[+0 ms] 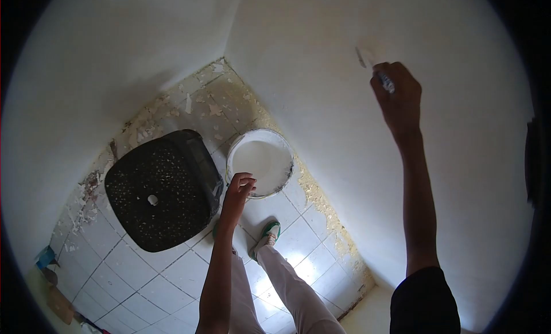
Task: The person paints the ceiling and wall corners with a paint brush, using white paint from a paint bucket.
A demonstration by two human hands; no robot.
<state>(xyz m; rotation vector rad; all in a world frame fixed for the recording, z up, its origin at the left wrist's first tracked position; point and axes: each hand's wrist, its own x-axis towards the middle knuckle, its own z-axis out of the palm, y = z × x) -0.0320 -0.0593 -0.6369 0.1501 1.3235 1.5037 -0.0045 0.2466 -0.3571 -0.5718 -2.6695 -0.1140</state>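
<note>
My right hand is raised to the wall on the right, with its fingers wrapped round the pale, marked handle of what looks like a paintbrush. The brush's flat head is at the wall surface; its bristles are hard to make out. Lower down, my left hand hovers over the near left rim of a white bucket, its fingers loosely bent and apart, holding nothing I can see. Whitish paint lies inside the bucket, and smears mark its rim.
A black speckled stool stands left of the bucket, with a small white lump on top. Paint flakes litter the tiled floor along the walls. My feet are just below the bucket. A blue item lies at the lower left.
</note>
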